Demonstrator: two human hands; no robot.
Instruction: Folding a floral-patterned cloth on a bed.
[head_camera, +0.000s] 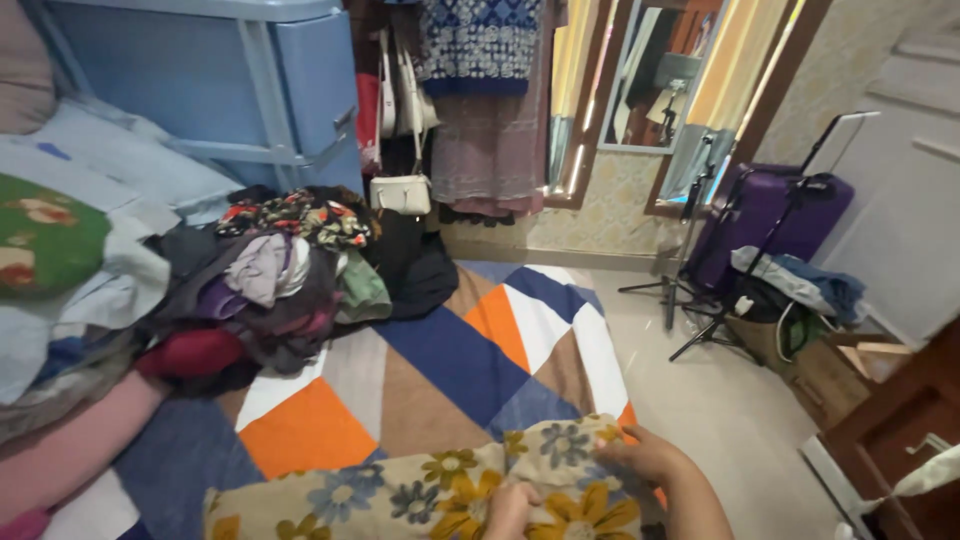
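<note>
I see my left hand (510, 510) and the floral cloth (420, 495) cut off by the bottom edge. My right hand (650, 458) hides its fingertips in the cloth's folds.

Floral cloth (400, 495) spread on patchwork mat (450, 360) at near edge, gripped by left hand (510, 508) and right hand (645, 455), clothes pile (270, 285) heaped far left on mat, cabinet (230, 80) behind pile, suitcase (765, 215) far right behind tripod stand (690, 230).
</note>
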